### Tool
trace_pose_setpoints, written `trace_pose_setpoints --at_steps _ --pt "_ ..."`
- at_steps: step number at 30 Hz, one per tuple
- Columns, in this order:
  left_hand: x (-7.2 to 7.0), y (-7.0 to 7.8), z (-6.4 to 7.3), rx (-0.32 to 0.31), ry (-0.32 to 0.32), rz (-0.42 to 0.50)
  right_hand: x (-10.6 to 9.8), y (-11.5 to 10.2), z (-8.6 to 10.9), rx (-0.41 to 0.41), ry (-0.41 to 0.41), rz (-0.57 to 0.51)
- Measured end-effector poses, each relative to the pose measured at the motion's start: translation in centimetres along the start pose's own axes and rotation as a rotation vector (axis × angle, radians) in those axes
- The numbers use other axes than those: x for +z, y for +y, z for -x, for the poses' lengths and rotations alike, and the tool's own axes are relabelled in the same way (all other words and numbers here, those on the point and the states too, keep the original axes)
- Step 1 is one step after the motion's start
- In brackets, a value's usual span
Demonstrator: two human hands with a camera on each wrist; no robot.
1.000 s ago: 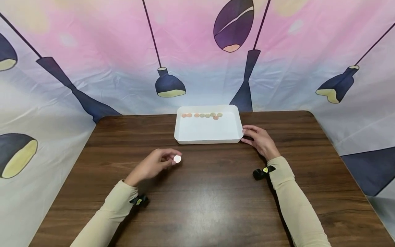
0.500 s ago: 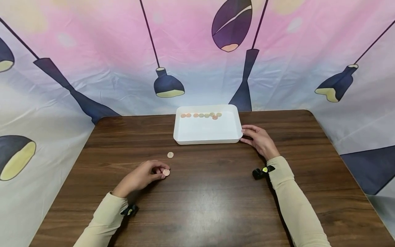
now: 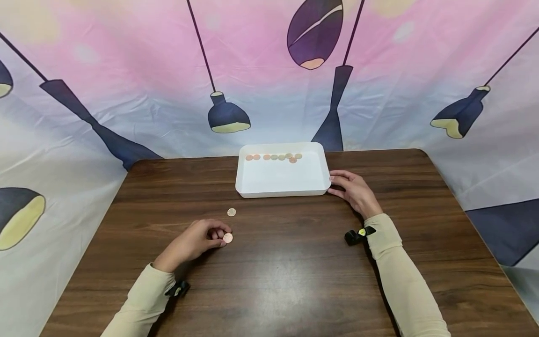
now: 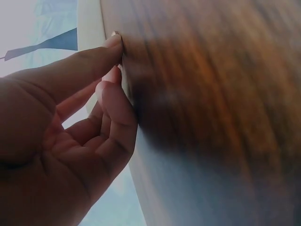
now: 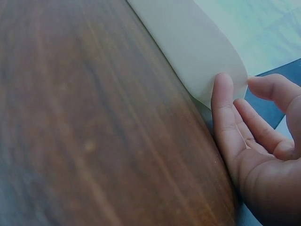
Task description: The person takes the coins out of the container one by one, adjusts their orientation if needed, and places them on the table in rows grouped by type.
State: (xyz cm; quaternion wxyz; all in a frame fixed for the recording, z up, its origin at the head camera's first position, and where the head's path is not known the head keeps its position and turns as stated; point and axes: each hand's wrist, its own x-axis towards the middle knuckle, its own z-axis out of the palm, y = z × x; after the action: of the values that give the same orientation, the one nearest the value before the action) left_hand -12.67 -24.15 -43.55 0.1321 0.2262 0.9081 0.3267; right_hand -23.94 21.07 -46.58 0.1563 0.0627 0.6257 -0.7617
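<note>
In the head view my left hand (image 3: 195, 241) is low over the table, left of centre, pinching a copper-coloured coin (image 3: 228, 238) by its edge between thumb and fingertips. The left wrist view shows the thumb tip down at the wood, with only the rim of the coin (image 4: 115, 33) showing past it. Another coin (image 3: 231, 212) lies flat on the table just beyond. My right hand (image 3: 355, 192) grips the near right corner of a shallow white tray (image 3: 278, 180). In the right wrist view its thumb (image 5: 222, 106) lies along the tray wall (image 5: 188, 52), with a fingertip at the rim.
Several copper and brass-toned coins (image 3: 274, 157) lie in a rough row along the far side of the tray. The dark wooden table (image 3: 286, 271) ends just behind the tray at a printed cloth backdrop (image 3: 168, 117).
My left hand drew back toward the near left with the coin, baring the coin on the table, then stayed nearly still. My right hand and the tray have kept their places.
</note>
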Motion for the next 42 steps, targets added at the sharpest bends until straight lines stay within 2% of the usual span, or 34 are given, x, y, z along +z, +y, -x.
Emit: trace_pose_setpoints --at_steps 8,11,14,20,27,31,34,38,42 --pt "-0.1 0.6 0.2 -0.016 0.018 -0.017 0.1 -0.3 -0.1 -0.011 -0.01 0.013" --pt "-0.5 1.2 -0.2 -0.021 0.067 -0.036 0.1 -0.4 0.0 -0.015 -0.02 0.021" --pt "-1.2 2.0 -1.3 -0.006 0.13 -0.038 0.0 -0.5 0.1 -0.019 -0.018 0.03" --pt "-2.7 4.1 -5.4 -0.019 0.191 0.029 -0.1 -0.2 0.3 -0.018 -0.01 0.025" --pt "-3.4 5.2 -11.1 -0.058 0.166 0.146 0.0 0.2 0.4 -0.027 -0.013 0.009" --pt "-3.3 5.3 -14.2 -0.086 0.159 0.177 0.1 0.2 0.4 -0.035 -0.006 0.003" --pt "-3.0 5.1 -16.0 -0.146 0.15 0.174 0.2 0.2 0.3 -0.031 0.0 0.004" --pt "-2.6 4.7 -17.9 -0.215 0.141 0.159 0.2 0.4 0.2 -0.017 0.011 0.009" --pt "-2.0 4.3 -19.6 -0.247 0.133 0.156 0.2 0.1 0.4 -0.022 0.007 0.022"
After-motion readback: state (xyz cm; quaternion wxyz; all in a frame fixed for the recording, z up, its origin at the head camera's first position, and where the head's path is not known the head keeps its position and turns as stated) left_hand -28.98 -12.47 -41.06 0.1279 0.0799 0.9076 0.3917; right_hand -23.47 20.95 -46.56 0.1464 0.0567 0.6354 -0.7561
